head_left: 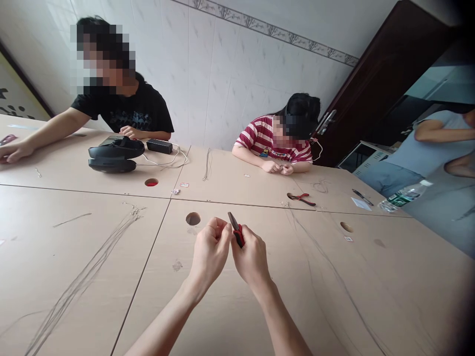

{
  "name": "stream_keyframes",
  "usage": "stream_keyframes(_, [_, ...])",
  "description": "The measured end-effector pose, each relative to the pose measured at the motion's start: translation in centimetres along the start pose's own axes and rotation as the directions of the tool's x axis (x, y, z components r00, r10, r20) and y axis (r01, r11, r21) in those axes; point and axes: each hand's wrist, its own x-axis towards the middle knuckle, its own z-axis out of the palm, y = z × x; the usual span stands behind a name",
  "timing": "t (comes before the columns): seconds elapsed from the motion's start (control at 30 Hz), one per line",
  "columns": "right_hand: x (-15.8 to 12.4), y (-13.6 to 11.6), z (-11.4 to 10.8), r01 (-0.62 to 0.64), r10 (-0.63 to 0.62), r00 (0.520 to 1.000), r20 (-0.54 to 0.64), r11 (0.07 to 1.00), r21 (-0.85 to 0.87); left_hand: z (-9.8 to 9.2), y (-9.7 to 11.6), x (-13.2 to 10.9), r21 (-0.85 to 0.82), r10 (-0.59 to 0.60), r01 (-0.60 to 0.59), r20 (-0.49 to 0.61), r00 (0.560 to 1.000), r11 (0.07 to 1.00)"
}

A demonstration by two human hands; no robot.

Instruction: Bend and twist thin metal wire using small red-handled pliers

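Note:
In the middle of the view my right hand is closed around small pliers with red and black handles; their dark jaws point up and slightly left. Close beside it, my left hand is closed in a pinch, thumb against fingers. Whatever those fingers hold is too small or hidden to make out. Both hands are raised over the pale wooden table. To the left lies a bundle of thin grey cords with small metal ends, and more thin cords lie to the right.
Across the table sit a person in black and a person in stripes. A black headset, other red-handled pliers, a water bottle and a pen lie about. Round holes and seams cross the tabletop.

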Motion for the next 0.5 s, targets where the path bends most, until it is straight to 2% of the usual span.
stream_keyframes(0.17, [0.1,0.2,0.1,0.017,-0.017,1.0,-0.011,1.0,-0.022,0.0,-0.4,0.3,0.041,0.048,-0.048,0.023,0.999,0.998])
stream_keyframes(0.5, [0.2,0.6,0.3,0.056,-0.056,0.998,-0.001,0.998,0.007,0.5,-1.1,0.1,-0.101,0.172,-0.168,0.032,0.985,0.981])
